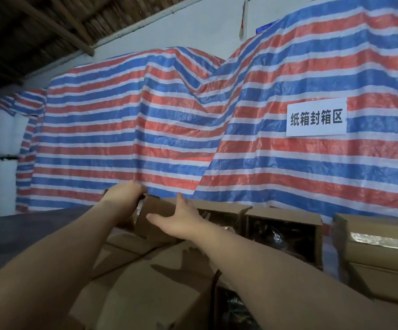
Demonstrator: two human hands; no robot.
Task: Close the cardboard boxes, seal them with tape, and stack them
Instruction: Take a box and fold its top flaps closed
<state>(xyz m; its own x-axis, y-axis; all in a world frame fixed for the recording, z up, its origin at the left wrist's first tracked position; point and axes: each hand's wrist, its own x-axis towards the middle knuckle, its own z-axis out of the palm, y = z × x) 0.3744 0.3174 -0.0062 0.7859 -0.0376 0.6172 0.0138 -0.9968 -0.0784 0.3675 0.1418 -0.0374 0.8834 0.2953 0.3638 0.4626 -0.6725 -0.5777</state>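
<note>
Hands work a brown cardboard box [162,210] before a red, white and blue striped tarpaulin [126,129]. Left hand [124,195] grips its far corner by a clear tape roll [142,207]; right hand [179,220] lies flat, fingers spread, on top. Open boxes [281,232] sit beside.

A storeroom: striped tarpaulin [145,120] over heaped goods, cardboard boxes [281,234].
</note>
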